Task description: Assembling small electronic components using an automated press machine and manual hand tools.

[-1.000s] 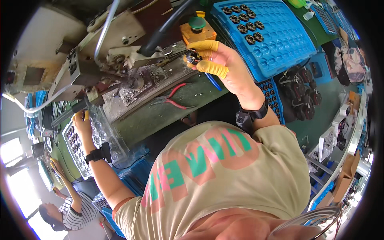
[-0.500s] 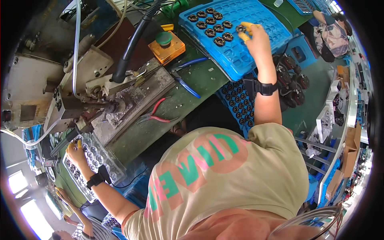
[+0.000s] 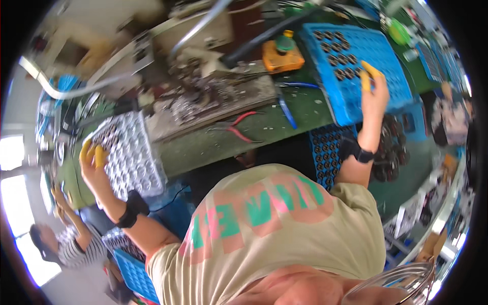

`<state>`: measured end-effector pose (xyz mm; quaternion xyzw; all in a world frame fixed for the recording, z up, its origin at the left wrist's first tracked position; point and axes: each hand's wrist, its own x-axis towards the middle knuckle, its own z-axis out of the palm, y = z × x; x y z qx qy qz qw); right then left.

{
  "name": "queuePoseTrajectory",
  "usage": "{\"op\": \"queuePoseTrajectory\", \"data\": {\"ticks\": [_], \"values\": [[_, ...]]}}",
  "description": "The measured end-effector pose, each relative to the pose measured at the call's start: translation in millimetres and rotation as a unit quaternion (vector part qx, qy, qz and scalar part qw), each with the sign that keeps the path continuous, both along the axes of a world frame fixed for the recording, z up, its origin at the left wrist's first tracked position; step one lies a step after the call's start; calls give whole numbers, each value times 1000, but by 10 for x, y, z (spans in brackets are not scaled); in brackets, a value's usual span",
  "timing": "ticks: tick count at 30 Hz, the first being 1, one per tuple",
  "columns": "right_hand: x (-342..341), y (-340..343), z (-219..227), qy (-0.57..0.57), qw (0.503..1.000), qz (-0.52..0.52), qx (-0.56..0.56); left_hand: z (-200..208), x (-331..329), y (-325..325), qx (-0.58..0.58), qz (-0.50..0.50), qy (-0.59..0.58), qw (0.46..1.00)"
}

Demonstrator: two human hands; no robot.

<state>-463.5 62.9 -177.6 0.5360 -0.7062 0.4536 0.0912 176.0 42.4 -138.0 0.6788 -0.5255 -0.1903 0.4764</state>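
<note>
My left hand [image 3: 94, 165], with yellow finger covers, is at the near left edge of a clear plastic tray [image 3: 145, 170]. Its fingers are bent but apart, and nothing shows between them. Dark round parts [image 3: 105, 138] sit in that tray's pockets just beyond the fingertips. Over the blue pocketed tray [image 3: 389, 53] on the right hovers my right hand [image 3: 375, 94], its yellow-covered finger and thumb spread with nothing between them. Several round dark parts with copper-coloured detail [image 3: 343, 60] fill the blue tray's left side, close to those fingertips.
Between the trays stands a metal machine bed [image 3: 218, 104] covered with scraps. Red-handled pliers [image 3: 239, 127] and blue-handled pliers [image 3: 287, 109] lie on the green bench. An orange box [image 3: 282, 57] is behind them. Another person [image 3: 71, 241] is at the far left.
My right hand has let go of the round part it held over the blue tray, and its fingers have spread. The view has swung, shifting the bench to the right and blurring the machine.
</note>
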Motion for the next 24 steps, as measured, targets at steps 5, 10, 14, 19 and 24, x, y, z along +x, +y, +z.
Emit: {"op": "queuePoseTrajectory", "data": {"ticks": [5,10,14,19,24], "values": [[871,10,176,43,987,108,-106,53,-615,227,-52,-107,138,983],[1624,-51,-104,69,955,278,-75,-38,-954,310,-54,-122,194,972],[1875,-40,-307,98,944,310,-49,-102,-997,347,-49,-140,181,972],[1877,-58,-291,108,945,307,-29,-126,-987,385,-44,-124,191,973],[1911,-76,-246,125,946,300,-18,-158,-984,369,-49,-126,177,975]]}}
